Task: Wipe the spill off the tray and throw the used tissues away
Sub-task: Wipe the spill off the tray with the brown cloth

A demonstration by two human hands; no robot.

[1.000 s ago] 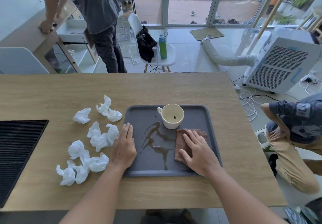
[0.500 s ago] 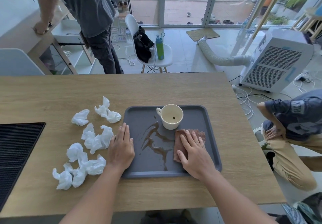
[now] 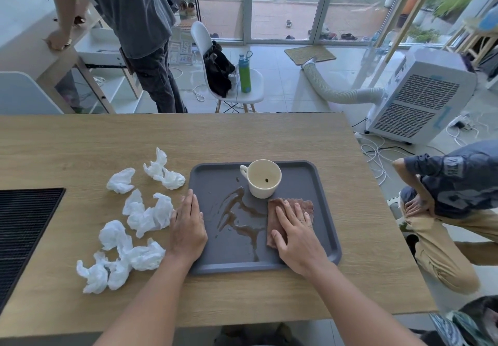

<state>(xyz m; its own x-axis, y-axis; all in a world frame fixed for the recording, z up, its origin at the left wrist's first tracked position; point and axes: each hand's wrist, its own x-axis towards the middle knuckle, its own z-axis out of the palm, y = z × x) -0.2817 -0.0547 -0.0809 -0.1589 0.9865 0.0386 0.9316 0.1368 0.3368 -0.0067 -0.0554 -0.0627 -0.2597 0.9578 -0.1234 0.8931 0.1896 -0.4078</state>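
Observation:
A dark grey tray [image 3: 323,200] lies on the wooden table [image 3: 242,135]. A brown liquid spill [image 3: 237,216] streaks its middle. A cream cup [image 3: 262,178] stands upright at the tray's back. My right hand [image 3: 296,235] presses flat on a brown soaked tissue [image 3: 304,205] on the tray's right half. My left hand [image 3: 187,227] rests flat on the tray's left rim, fingers together, holding nothing. Several crumpled white tissues [image 3: 147,213] lie on the table left of the tray.
A black ribbed mat [image 3: 24,227] covers the table's left edge. One person stands behind the table at the far left [image 3: 140,22]; another crouches on the floor to the right [image 3: 447,205]. A white chair with a green bottle [image 3: 244,72] and a white cooler unit [image 3: 420,95] stand beyond.
My right hand with the brown tissue has shifted slightly left and towards me on the tray. My left hand stays on the tray's left rim.

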